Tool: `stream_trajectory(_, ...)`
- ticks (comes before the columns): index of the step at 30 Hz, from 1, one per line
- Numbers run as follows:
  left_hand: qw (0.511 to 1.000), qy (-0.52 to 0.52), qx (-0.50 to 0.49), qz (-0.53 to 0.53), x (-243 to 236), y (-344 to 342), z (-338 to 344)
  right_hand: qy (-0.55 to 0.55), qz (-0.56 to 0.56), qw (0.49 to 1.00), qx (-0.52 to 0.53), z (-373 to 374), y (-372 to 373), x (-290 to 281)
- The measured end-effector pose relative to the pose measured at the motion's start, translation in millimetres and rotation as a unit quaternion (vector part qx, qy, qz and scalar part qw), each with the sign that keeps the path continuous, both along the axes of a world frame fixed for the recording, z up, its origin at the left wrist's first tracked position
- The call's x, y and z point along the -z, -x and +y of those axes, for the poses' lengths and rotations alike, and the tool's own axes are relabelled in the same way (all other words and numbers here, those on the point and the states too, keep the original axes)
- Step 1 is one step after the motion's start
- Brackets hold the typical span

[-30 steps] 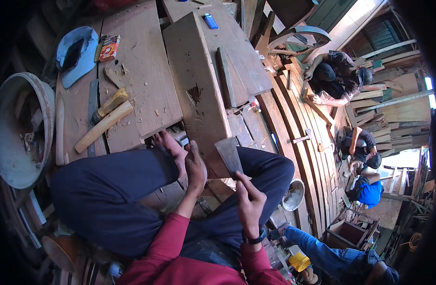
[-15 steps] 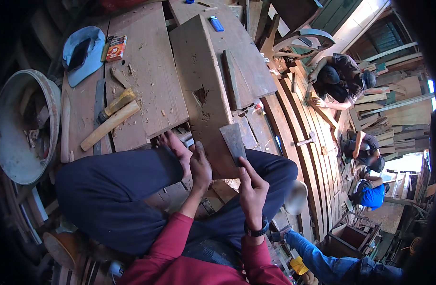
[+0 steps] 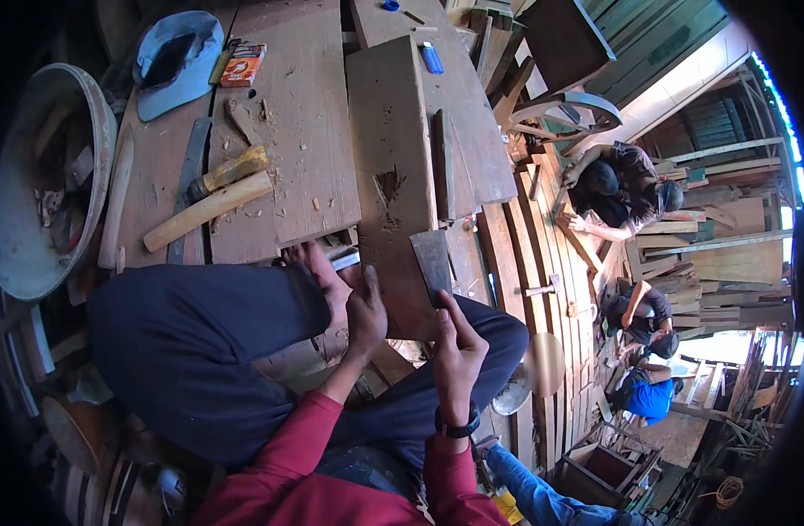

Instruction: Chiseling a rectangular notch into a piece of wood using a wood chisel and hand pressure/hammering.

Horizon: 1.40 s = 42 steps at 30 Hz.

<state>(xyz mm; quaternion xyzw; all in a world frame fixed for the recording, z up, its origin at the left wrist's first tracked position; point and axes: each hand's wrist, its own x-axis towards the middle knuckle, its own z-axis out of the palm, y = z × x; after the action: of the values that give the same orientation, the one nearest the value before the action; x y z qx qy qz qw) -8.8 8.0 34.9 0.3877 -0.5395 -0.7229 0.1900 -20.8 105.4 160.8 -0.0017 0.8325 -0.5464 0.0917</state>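
Observation:
A long wooden plank [image 3: 389,114] slants from my lap onto the bench, with a rough chiselled hole in its upper face. My left hand [image 3: 365,314] grips its near left edge, the thumb up along the side and the other fingers partly hidden. Between the fingers of my right hand [image 3: 459,351] is a flat grey rectangular blade [image 3: 432,263], which lies along the plank's near right edge. Left of the plank, a chisel [image 3: 231,169] with a worn yellowish handle and a pale wooden stick [image 3: 211,210] rest on the bench.
Wood chips dot the bench [image 3: 310,131]. A cap [image 3: 192,39] with a phone on it, a small orange box [image 3: 243,66] and a blue lighter [image 3: 432,58] lie there. A large bowl [image 3: 25,254] stands left. A hammer [image 3: 543,288] and several people are on the right.
The view has shifted a little, so the bench and plank appear farther right and lower. Both hands keep their hold, and the blade stays at the plank's right edge.

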Motion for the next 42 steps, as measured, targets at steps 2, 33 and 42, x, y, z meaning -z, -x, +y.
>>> stream_trajectory(2,0.999,0.03,-0.011,0.014,-0.3,-0.6,1.1,-0.018,0.003,1.0,-0.008,6.1,-4.6,-8.8)
stream_trajectory(33,0.999,0.033,-0.008,-0.035,-2.3,0.0,-3.1,0.075,-0.156,0.984,0.031,42.6,-6.8,-22.9)
stream_trajectory(42,0.998,-0.002,0.045,-0.043,-2.6,-1.5,-3.5,0.079,-0.168,0.982,0.046,62.5,-31.0,-22.3)
